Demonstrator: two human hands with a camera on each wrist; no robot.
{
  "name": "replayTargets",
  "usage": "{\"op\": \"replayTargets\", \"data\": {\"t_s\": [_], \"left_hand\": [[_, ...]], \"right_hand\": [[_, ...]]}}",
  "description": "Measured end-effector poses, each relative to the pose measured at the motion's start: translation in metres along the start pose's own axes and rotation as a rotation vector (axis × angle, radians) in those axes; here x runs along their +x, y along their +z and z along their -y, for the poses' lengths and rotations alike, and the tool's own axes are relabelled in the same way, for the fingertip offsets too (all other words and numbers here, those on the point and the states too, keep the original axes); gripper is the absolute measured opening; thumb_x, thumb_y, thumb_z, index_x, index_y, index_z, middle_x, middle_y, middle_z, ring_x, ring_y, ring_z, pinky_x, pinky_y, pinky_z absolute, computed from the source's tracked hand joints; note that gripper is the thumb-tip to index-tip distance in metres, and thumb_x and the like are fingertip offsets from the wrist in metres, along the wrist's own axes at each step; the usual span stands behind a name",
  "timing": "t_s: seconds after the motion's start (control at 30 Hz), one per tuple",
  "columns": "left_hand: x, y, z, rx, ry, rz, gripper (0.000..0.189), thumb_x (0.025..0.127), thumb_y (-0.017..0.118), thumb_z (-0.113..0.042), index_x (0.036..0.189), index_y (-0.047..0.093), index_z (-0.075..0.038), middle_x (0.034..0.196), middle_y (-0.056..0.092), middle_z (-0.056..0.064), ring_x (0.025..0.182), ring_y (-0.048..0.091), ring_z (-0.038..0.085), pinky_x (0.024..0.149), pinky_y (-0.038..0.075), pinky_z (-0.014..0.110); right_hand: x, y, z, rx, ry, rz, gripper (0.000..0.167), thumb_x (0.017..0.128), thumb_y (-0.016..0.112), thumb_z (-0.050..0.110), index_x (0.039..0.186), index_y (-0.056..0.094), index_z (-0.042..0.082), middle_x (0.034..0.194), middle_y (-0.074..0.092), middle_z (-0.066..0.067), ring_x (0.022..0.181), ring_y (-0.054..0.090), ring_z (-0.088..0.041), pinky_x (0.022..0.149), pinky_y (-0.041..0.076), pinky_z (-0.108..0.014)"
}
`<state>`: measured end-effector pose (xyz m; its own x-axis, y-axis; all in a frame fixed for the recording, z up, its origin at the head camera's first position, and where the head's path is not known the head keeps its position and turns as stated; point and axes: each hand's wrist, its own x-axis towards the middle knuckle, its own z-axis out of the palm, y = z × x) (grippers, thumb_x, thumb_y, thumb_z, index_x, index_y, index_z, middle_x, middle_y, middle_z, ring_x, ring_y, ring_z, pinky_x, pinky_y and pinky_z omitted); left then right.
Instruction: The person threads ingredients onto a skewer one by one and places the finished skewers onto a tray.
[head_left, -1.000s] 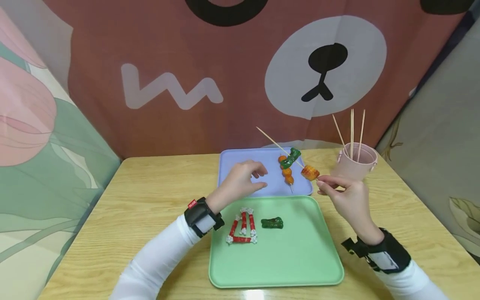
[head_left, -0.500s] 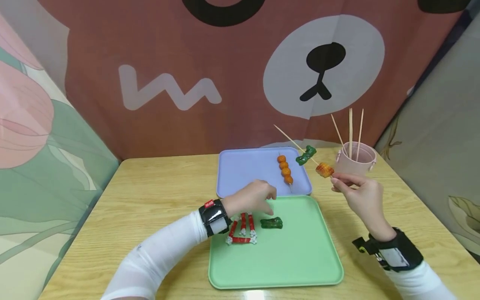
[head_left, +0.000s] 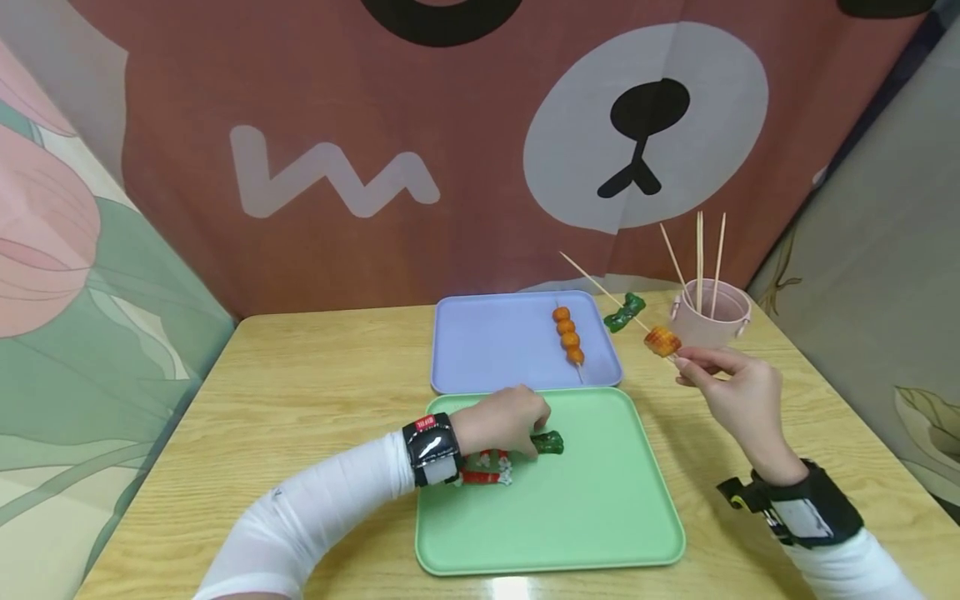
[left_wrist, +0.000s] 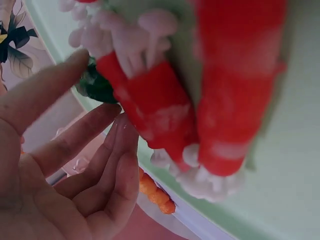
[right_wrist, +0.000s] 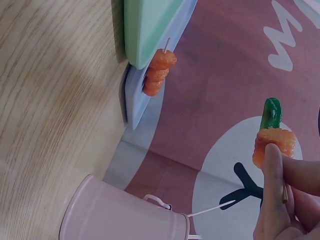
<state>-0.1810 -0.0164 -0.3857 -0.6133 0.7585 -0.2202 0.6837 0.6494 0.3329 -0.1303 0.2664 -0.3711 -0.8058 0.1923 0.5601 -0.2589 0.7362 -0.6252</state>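
Observation:
In the head view my left hand (head_left: pixel 504 421) reaches over the green tray (head_left: pixel 585 517). Its thumb and fingertips pinch the left end of a green pepper piece (head_left: pixel 551 442), seen also between thumb and finger in the left wrist view (left_wrist: pixel 95 87). Red-wrapped enoki mushroom rolls (head_left: pixel 482 477) lie under that hand, partly hidden; two loom close in the left wrist view. My right hand (head_left: pixel 738 396) pinches the lower end of a bamboo skewer (head_left: pixel 588 276) above the table. Threaded on it are a green pepper piece (head_left: pixel 625 312) and an orange scored chunk (head_left: pixel 663 342) near the fingers.
Behind the green tray sits a blue-purple tray (head_left: pixel 487 342) bearing a skewer of orange balls (head_left: pixel 568 333). A pink bucket (head_left: pixel 705 325) with several bare skewers (head_left: pixel 699 262) stands at the back right, close to my right hand. A bear-print cloth (head_left: pixel 360 258) hangs behind the table.
My left hand has come down from over the blue-purple tray to the pepper piece on the green tray. My right hand has moved right with the loaded skewer, away from the orange balls.

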Motion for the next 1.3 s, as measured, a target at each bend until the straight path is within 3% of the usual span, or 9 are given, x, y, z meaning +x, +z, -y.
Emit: {"op": "replayTargets", "data": {"t_s": [0.43,0.7,0.93,1.13,1.3], "left_hand": [[-0.002,-0.001,0.003,0.002,0.028,-0.089,0.013,0.073,0.076,-0.005,0.079,0.068,-0.014,0.071,0.059,-0.008,0.065,0.052,0.008,0.057,0.043,0.017],[-0.008,-0.003,0.006,-0.063,0.046,-0.082,0.012,0.076,0.075,-0.005,0.083,0.069,-0.012,0.076,0.061,-0.006,0.066,0.053,0.007,0.057,0.045,0.015],[-0.011,-0.004,0.014,-0.092,0.067,-0.119,0.012,0.077,0.076,-0.008,0.082,0.068,-0.015,0.077,0.061,-0.01,0.072,0.052,0.005,0.063,0.045,0.016],[-0.02,-0.014,0.023,-0.217,0.066,-0.217,0.012,0.078,0.076,-0.009,0.085,0.069,-0.015,0.08,0.065,-0.007,0.072,0.055,0.005,0.065,0.047,0.017],[-0.028,-0.023,0.034,-0.325,0.058,-0.384,0.014,0.078,0.076,-0.009,0.09,0.07,-0.013,0.085,0.068,-0.004,0.074,0.06,0.005,0.068,0.05,0.019]], "right_hand": [[0.0,0.002,0.0,-0.001,0.014,0.012,0.014,0.082,0.073,0.009,0.09,0.075,-0.001,0.076,0.071,-0.018,0.058,0.056,0.018,0.041,0.041,-0.013],[0.002,0.003,0.002,0.006,-0.011,-0.015,0.012,0.08,0.074,0.006,0.088,0.074,-0.003,0.073,0.07,-0.018,0.057,0.055,0.018,0.037,0.037,-0.015],[0.003,0.002,0.005,0.019,0.007,-0.005,0.013,0.081,0.073,0.007,0.09,0.074,-0.002,0.075,0.071,-0.018,0.058,0.056,0.017,0.039,0.039,-0.015],[0.003,0.003,0.008,0.056,0.035,0.004,0.014,0.082,0.073,0.007,0.092,0.074,-0.003,0.078,0.071,-0.019,0.057,0.059,0.013,0.043,0.044,-0.013],[0.003,0.007,0.01,0.097,0.014,-0.008,0.012,0.08,0.074,0.004,0.089,0.074,-0.003,0.075,0.07,-0.019,0.056,0.061,0.01,0.043,0.045,-0.013]]}}
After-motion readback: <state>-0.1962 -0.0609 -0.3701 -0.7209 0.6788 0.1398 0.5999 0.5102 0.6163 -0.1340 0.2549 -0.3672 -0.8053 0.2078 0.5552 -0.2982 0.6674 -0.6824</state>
